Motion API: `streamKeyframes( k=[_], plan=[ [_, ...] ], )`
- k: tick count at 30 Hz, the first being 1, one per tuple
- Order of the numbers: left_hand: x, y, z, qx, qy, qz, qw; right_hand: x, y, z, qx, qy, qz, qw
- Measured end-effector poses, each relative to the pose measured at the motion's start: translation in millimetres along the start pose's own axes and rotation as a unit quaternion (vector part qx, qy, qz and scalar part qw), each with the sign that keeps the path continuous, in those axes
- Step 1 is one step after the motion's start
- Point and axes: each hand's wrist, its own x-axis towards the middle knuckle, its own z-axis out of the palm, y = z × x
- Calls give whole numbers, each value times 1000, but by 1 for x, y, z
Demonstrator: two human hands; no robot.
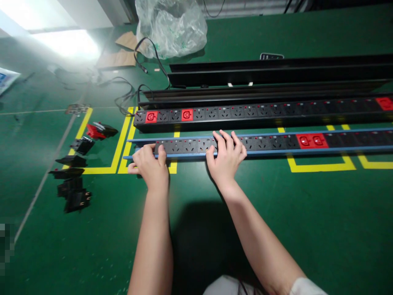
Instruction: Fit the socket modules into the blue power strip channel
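Note:
A long power strip (267, 141) with black sockets, two red ones and blue side rails lies across the green surface before me. My left hand (151, 166) grips it near its left end, with the thumb on the end socket (159, 148) and the fingers curled over the rails. Farther right, my right hand (226, 157) straddles the strip. Its thumb is at the near side and its fingers reach over to the far rail, covering some sockets. Just behind, parallel, lies a second power strip (233, 116) in a black housing with red sockets.
Loose black socket modules (73, 192) and a red module (94, 132) lie at the left. Long black channels (276, 76), a black cable (156, 53), cardboard pieces (118, 59) and a clear plastic bag (172, 28) are behind. Yellow tape (322, 168) marks the green surface.

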Motion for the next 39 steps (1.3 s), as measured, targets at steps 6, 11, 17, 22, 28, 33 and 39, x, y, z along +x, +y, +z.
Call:
streamKeyframes(
  k=[6,11,17,22,28,33,39],
  plan=[
    [1,2,-3,-12,-32,26,999,0,1,-1,1,0,-8,1000],
    [2,-8,-3,0,-70,67,995,0,2,-2,8,4,-11,1000],
    [6,-17,-2,-9,-76,80,994,0,2,0,22,5,-7,1000],
    [5,-19,-4,-27,-81,113,990,-2,3,-2,2,1,-8,1000],
    [-1,-19,-5,-95,10,127,987,-2,-24,-1,-29,-48,-58,997],
    [6,-29,-11,-169,138,-25,976,12,-77,9,2,-167,-108,980],
    [59,-79,-26,-227,186,-91,952,20,-106,22,-18,-189,-92,977]
  ],
)
